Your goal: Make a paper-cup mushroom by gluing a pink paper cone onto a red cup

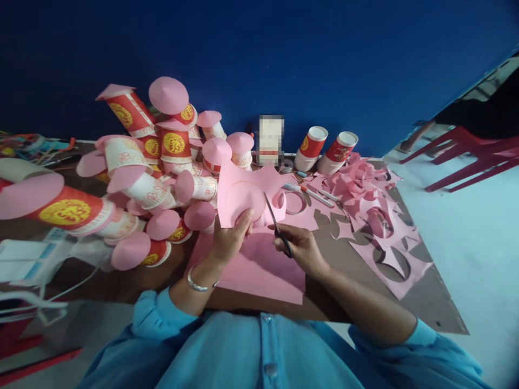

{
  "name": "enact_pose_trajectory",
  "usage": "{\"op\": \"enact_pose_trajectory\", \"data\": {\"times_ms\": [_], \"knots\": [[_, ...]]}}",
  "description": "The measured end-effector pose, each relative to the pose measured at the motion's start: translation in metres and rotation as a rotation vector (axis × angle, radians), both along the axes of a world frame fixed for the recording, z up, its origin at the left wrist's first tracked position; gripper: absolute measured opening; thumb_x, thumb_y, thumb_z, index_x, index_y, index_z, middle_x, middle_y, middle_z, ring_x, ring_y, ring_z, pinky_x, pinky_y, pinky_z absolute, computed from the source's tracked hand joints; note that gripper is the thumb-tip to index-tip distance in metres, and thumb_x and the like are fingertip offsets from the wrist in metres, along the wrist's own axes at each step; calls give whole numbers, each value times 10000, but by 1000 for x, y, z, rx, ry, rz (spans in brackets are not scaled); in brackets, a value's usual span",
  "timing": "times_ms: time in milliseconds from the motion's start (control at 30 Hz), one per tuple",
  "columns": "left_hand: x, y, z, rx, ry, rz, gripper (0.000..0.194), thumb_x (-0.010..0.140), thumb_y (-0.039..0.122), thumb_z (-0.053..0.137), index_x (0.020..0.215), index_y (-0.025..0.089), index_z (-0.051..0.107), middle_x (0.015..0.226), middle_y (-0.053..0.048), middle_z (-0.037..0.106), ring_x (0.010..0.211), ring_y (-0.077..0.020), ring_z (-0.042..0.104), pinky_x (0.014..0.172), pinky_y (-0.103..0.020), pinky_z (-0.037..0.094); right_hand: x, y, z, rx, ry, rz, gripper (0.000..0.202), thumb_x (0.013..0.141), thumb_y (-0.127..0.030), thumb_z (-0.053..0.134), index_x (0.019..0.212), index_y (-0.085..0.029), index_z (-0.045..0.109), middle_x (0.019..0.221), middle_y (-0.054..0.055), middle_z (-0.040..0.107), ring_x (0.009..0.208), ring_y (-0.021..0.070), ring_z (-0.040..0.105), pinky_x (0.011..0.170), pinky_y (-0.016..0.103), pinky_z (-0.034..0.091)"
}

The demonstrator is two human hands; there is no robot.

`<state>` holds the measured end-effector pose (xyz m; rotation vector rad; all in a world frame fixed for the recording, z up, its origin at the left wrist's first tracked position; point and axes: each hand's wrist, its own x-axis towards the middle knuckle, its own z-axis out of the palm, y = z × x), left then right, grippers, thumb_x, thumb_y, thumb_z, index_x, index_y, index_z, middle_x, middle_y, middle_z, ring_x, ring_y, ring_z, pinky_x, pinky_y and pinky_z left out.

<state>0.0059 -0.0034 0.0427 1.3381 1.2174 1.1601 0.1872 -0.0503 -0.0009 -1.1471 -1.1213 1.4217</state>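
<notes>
Near the table's middle, my left hand (232, 236) grips the lower edge of a pink paper sheet (235, 186), thumb on top. A round outline is drawn on that sheet, and its right side has curved cuts. My right hand (299, 246) is closed round the dark handles of a pair of scissors (280, 232). The blades point up and left, against the sheet beside the drawn circle. Whether the blades are parted is hard to make out. Below both hands lies a larger pink sheet (259, 275) flat on the table.
Several paper cups with pink cone tops (175, 145) crowd the left side. Two stacks of red and white cups (311, 148) stand at the back, near markers (318, 195). Pink paper scraps (365, 189) cover the right. A red stool (478, 154) stands beyond, with a person there.
</notes>
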Motion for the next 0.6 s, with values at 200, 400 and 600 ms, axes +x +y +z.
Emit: {"op": "enact_pose_trajectory", "data": {"times_ms": [200, 400, 600], "knots": [[-1, 0, 3, -37, 72, -39, 468, 891, 373, 614, 480, 223, 448, 453, 31, 463, 454, -96, 460, 526, -253, 453, 1, 1, -1, 34, -53, -5, 455, 777, -454, 852, 1119, -160, 800, 666, -26, 594, 566, 83, 496, 527, 224, 433], [-1, -1, 4, -50, 95, -12, 473, 875, 379, 627, 467, 222, 446, 441, 38, 456, 434, -84, 446, 518, -240, 455, 1, 1, 0, 37, -57, -5, 455, 776, -455, 847, 1115, -156, 801, 657, -29, 590, 560, 80, 477, 529, 222, 446], [-2, -1, 4, -73, 73, 1, 461, 859, 392, 652, 481, 220, 452, 452, 31, 473, 444, -93, 479, 486, -239, 436, 1, 1, 1, 36, -95, -10, 479, 782, -493, 834, 1118, -154, 802, 657, -23, 588, 569, 86, 471, 524, 225, 436]]}}
